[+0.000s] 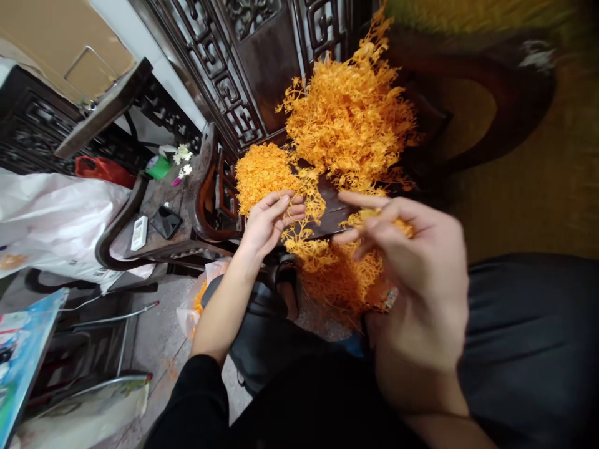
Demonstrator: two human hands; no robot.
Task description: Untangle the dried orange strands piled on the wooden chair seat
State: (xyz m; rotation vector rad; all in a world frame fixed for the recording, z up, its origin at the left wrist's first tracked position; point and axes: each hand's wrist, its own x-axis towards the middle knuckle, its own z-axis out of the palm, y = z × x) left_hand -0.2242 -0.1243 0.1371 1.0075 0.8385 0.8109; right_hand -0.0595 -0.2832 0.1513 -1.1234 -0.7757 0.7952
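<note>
We see soft, even indoor light with weak shadows. The right hand (412, 280) is motion-blurred, the upper right corner smears badly, and straight lines bend toward the edges.

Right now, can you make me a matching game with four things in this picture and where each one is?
Things:
1. big orange pile
2. phone
3. white bag
4. orange sprig

Places:
A. at the left edge, beside the dark chair
B. flat on the chair seat, next to a white remote
C. between the left hand and the right hand
D. heaped on the dark wooden furniture, above the hands

Pairs: 1-D, 2-B, 3-A, 4-C
</note>
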